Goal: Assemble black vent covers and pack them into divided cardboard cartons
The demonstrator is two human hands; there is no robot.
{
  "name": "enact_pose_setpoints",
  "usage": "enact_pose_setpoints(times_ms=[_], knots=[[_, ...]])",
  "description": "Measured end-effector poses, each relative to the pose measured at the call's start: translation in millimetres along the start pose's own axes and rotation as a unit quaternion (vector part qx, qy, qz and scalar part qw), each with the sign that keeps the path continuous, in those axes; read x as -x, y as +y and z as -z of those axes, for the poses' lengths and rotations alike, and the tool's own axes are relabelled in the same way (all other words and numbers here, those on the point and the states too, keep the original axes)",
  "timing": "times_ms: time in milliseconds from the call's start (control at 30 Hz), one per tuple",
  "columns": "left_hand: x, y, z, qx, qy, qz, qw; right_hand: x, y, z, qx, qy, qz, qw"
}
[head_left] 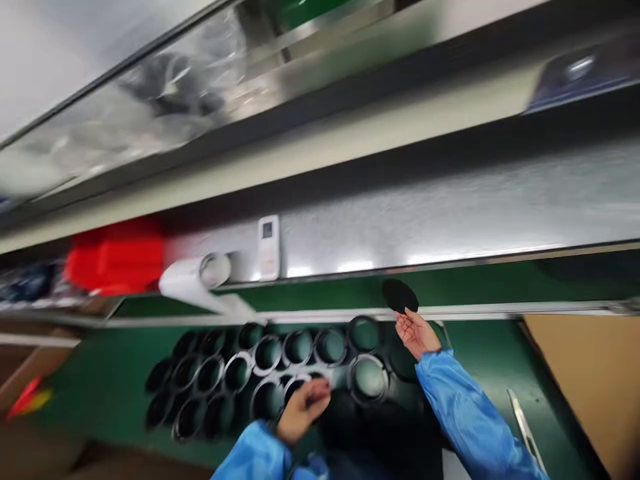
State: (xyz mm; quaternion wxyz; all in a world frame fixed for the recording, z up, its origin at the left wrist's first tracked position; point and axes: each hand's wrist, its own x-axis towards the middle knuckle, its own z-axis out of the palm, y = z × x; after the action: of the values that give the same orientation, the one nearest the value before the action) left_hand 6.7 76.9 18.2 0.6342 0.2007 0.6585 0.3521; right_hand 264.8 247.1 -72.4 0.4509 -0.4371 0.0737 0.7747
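A flat black disc (399, 295) is pinched at its lower edge by my right hand (418, 335), held up above the back part of the green bench. My left hand (303, 409) hovers over the front of the black rings, its fingers loosely curled with a gap between thumb and fingers; it is a little blurred, and I see nothing held in it. Several black rings (267, 336) stand in rows on the bench, some with shiny rims. One larger ring (385, 381) lies between my two hands. Dark shapes below it are too dim to make out.
Above the bench runs a metal shelf (400, 220) carrying a red bin (120, 260), a white roll (185, 279) with a trailing strip, and a white remote control (269, 248). To the right lie a tweezers-like metal tool (524, 427) and a brown cardboard sheet (585, 380).
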Motion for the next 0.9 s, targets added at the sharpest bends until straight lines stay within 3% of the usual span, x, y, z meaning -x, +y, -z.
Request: enact_pose_setpoints(times_ms=[67, 167, 233, 333, 400, 433, 500, 567, 633, 667, 733, 800, 900], knots=[[27, -17, 11.5, 0.077, 0.011, -0.046, 0.996, 44, 70, -7, 0.021, -0.073, -0.101, 0.992], [41, -23, 22.5, 0.218, -0.047, -0.139, 0.965, 107, 157, -16, 0.044, -0.163, -0.236, 0.957], [43, -25, 31.7, 0.288, -0.078, -0.161, 0.941, 144, 198, -24, 0.079, -0.206, -0.276, 0.935], [47, -31, 51.8, 0.361, -0.1, -0.142, 0.916, 186, 228, -37, 0.209, -0.3, -0.276, 0.889], [53, -35, 67.5, 0.406, -0.113, -0.13, 0.898, 206, 229, -48, 0.342, -0.372, -0.224, 0.834], [58, -36, 75.2, 0.426, -0.122, -0.127, 0.887, 213, 227, -55, 0.408, -0.397, -0.165, 0.805], [69, -37, 89.4, 0.459, -0.15, -0.119, 0.867, 221, 220, -67, 0.523, -0.399, 0.044, 0.752], [82, -37, 102.2, 0.476, -0.186, -0.095, 0.854, 221, 217, -76, 0.6, -0.343, 0.295, 0.66], [95, -40, 114.5, 0.483, -0.212, -0.066, 0.847, 216, 223, -82, 0.649, -0.291, 0.448, 0.541], [101, -43, 120.8, 0.484, -0.222, -0.051, 0.845, 213, 229, -83, 0.67, -0.282, 0.478, 0.493], [110, -51, 134.1, 0.484, -0.235, -0.03, 0.842, 209, 247, -83, 0.701, -0.286, 0.486, 0.437], [115, -61, 148.5, 0.48, -0.242, -0.01, 0.843, 207, 269, -83, 0.715, -0.293, 0.474, 0.423], [119, -76, 169.1, 0.458, -0.255, 0.022, 0.851, 209, 298, -86, 0.725, -0.302, 0.438, 0.437]])
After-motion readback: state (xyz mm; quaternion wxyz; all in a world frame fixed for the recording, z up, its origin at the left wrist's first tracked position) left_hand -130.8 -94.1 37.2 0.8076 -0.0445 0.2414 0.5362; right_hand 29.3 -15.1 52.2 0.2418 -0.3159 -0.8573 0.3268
